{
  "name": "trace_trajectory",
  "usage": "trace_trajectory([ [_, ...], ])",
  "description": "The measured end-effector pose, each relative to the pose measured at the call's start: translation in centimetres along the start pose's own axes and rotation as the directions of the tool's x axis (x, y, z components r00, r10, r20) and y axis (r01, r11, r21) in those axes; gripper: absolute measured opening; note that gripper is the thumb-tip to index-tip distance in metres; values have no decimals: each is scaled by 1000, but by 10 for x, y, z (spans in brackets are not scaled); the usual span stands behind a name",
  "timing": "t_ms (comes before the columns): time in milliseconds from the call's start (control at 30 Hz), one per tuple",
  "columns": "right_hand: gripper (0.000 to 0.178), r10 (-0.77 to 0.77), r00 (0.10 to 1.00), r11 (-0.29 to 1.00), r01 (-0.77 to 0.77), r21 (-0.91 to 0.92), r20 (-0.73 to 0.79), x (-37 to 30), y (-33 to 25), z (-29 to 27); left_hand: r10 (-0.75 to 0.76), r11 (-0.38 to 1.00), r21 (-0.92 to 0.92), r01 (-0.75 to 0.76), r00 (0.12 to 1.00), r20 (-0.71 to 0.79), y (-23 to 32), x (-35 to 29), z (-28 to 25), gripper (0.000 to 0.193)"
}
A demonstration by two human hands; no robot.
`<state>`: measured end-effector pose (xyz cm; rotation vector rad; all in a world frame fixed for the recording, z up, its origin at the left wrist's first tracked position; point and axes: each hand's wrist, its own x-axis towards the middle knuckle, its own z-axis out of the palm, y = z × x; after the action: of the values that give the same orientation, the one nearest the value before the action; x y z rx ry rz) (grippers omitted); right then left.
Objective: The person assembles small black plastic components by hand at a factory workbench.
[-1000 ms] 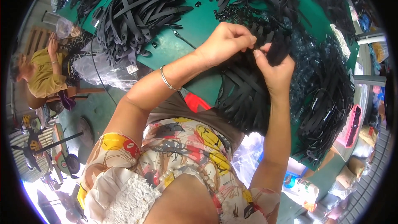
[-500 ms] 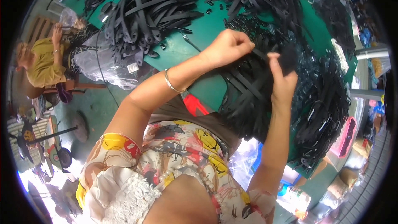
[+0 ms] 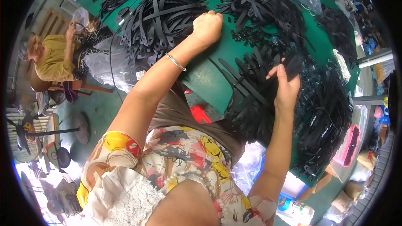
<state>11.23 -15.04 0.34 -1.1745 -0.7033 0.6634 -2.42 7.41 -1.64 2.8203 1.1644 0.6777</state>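
My left hand [image 3: 208, 27] is closed in a fist above the green tabletop, beside a large heap of black straps [image 3: 161, 14]. Whatever its fingers may hold is hidden from this side. A silver bangle [image 3: 176, 62] circles that wrist. On the right, my right hand [image 3: 287, 86] grips a bunch of flat black straps [image 3: 293, 66], thumb on top. Beneath and beside it lies another heap of loose black straps [image 3: 251, 100]. Small black parts [image 3: 247, 35] are scattered on the table between the heaps.
More black strap piles [image 3: 264, 2] cover the green table [image 3: 207, 81]. A bundle of straps [image 3: 324, 129] and a pink tray [image 3: 348, 146] lie at the right. Clear plastic bags [image 3: 109, 65] hang at the left, near a seated person [image 3: 54, 56] and a standing fan [image 3: 31, 134].
My left hand has moved up and left, away from my right hand, toward the left heap. My right hand stays nearly in place, still gripping the black straps.
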Motion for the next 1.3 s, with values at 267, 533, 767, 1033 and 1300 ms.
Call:
trace_trajectory([
  [267,16,86,996,987,-80,137,-38,1,-1,-2,-74,325,-899,295,955,287,25,-16,-11,17],
  [533,15,106,993,989,-100,106,-55,1,-3,-3,218,-350,-771,533,846,486,74,-34,-27,20],
  [767,10,86,994,996,-87,-3,-67,-2,-6,2,249,-430,-702,568,821,513,82,-39,-22,20],
  [1033,9,81,995,995,-85,-56,-62,-3,-5,2,217,-329,-803,498,867,449,85,-41,-24,19],
  [1300,10,84,996,994,-85,-70,-29,-4,-7,3,254,-384,-739,553,833,491,82,-42,-21,20],
])
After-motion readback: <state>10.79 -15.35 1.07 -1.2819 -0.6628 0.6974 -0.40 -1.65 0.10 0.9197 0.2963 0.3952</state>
